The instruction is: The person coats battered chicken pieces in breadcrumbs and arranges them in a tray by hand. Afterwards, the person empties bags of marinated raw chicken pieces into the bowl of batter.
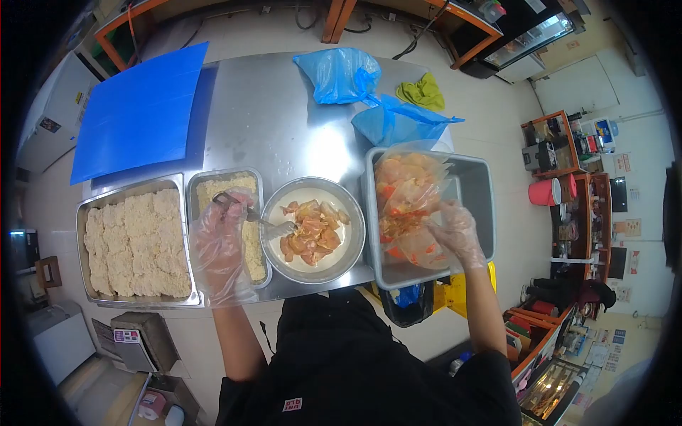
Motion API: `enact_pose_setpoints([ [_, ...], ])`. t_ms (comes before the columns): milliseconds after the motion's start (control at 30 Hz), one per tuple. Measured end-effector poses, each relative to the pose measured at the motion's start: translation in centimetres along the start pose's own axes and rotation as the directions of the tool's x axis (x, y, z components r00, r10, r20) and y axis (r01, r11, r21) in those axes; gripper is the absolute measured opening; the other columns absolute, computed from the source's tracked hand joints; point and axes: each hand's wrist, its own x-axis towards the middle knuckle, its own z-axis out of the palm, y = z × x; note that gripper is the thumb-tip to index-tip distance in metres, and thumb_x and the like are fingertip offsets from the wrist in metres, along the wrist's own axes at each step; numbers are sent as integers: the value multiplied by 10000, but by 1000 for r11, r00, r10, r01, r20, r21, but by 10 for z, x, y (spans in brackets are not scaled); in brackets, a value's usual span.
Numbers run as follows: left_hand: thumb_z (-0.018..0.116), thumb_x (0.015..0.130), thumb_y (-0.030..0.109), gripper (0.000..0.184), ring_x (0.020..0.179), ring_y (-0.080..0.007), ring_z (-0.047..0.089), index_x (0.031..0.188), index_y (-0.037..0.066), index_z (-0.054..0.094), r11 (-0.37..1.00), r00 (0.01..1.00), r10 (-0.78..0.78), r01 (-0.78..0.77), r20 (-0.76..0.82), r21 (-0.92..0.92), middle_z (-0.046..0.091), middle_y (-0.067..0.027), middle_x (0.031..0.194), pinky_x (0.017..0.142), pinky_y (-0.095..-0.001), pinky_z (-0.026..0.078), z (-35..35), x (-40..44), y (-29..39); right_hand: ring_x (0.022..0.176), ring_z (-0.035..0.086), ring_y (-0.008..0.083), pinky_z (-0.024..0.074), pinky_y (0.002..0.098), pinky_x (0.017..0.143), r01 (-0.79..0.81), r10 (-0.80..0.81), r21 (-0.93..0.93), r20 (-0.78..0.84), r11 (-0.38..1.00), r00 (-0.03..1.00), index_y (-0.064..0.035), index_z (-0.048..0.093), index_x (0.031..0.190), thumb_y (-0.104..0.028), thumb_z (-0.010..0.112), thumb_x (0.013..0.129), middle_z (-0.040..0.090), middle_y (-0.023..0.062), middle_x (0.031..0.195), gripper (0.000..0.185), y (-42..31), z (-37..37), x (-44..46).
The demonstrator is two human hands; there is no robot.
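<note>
My left hand (226, 227), in a loose clear plastic glove, is closed around the handle of metal tongs (278, 228). The tong tips reach into a round metal bowl (357, 241) with raw meat pieces (311, 238) in pale liquid. Under my left hand lies a narrow tray of crumbs (253, 257). My right hand (455, 228), also gloved, is closed at the edge of a clear plastic bag (412, 206) with raw meat and orange-red bits. This bag lies inside a grey tub (472, 177).
A large metal tray (193, 295) of crumb-coated pieces (138, 245) stands at the left. Behind are a blue board (138, 110), blue plastic bags (341, 74) and a green cloth (423, 92) on the steel table (249, 106). A black container (408, 305) sits below the tub.
</note>
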Motion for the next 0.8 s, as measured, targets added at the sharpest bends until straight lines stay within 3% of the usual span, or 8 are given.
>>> enact_pose_setpoints([
  [33,618,1061,156,148,977,-160,663,1062,30,697,1000,1000,-8,8,-1,4,741,-65,995,941,-332,517,-1,0,-2,1153,662,375,542,484,957,-42,44,22,-93,999,995,-101,695,1214,-331,797,861,665,209,1261,433,-11,-14,-5],
  [200,620,1062,171,161,927,-148,657,1069,33,703,999,999,33,-33,-10,-24,743,-60,986,886,-313,515,3,0,-1,1221,640,369,519,472,1019,-76,70,96,60,992,996,-112,679,1300,-338,814,844,639,206,1356,527,20,60,-39],
  [267,642,1053,202,182,846,-127,639,1061,43,731,997,997,66,-67,-34,-40,749,-44,959,787,-284,503,5,2,-4,1193,654,378,521,470,1011,-168,140,151,178,974,974,-113,691,1285,-289,799,846,664,199,1317,485,22,70,-42],
  [333,628,1059,171,153,923,-140,662,1085,42,706,999,1000,26,-25,8,-48,748,-50,985,880,-309,517,2,2,-4,1155,671,384,524,468,1002,-334,273,130,345,934,898,-112,704,1267,-226,774,851,693,190,1258,437,22,68,-39],
  [433,637,1057,198,177,894,-137,653,1066,40,716,999,999,40,-40,-21,-20,741,-44,962,857,-298,513,6,2,0,1063,697,381,543,446,958,-154,148,129,57,980,987,-97,731,1210,-132,734,837,724,170,1169,374,33,68,-49],
  [533,648,1054,223,202,863,-135,645,1046,37,727,998,997,52,-53,-49,-26,736,-38,946,831,-291,511,8,1,-2,1075,678,388,537,447,971,-71,66,141,40,987,997,-96,749,1162,-92,708,835,700,165,1252,329,28,37,-42],
  [633,648,1055,222,201,876,-137,648,1045,36,725,999,999,41,-41,-28,1,734,-34,955,845,-296,514,6,-1,2,1110,655,396,517,463,1002,112,-101,52,-175,992,979,-104,761,1119,-88,709,831,663,164,1329,293,22,40,-28],
  [800,646,1055,204,186,898,-135,649,1057,33,719,997,998,54,-55,-7,-45,733,-33,976,856,-294,512,4,-4,2,1146,630,401,533,488,958,269,-277,-66,-249,961,928,-97,698,1203,-116,669,903,636,173,1339,302,21,55,17],
])
